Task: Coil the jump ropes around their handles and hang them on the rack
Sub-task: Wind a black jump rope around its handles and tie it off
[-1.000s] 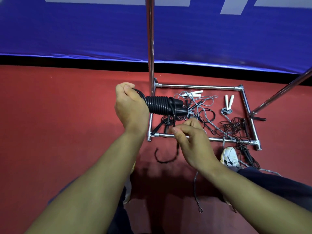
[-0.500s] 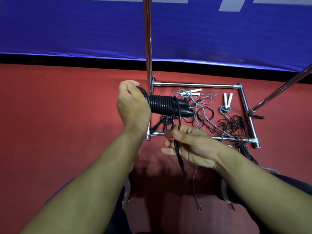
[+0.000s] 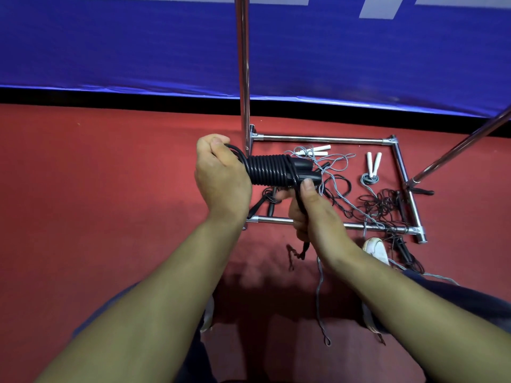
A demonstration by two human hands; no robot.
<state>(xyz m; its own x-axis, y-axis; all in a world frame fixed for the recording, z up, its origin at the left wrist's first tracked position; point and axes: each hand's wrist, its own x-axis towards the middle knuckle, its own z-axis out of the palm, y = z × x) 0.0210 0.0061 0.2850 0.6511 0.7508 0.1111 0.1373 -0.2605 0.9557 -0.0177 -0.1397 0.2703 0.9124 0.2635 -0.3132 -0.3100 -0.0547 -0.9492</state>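
Note:
A black jump rope (image 3: 272, 170) is wound in tight coils round its pair of black handles, held level above the floor. My left hand (image 3: 221, 175) grips the handles' left end. My right hand (image 3: 307, 208) grips the rope's free tail just under the coil, thumb pressed up against the handles' right end. The frayed tail end (image 3: 297, 251) dangles below my fist. The chrome rack (image 3: 244, 70) stands right behind the coil, its square base frame on the floor.
Inside the base frame lie tangled grey and black ropes (image 3: 384, 205), two pairs of white handles (image 3: 373, 163) and loose black handles (image 3: 265, 205). A slanted chrome bar (image 3: 456, 150) rises at right. A grey cord (image 3: 320, 299) trails on the red floor between my shoes.
My right hand has risen from below the coil and closed round the tail, pulling it snug against the handles. My left hand holds steady.

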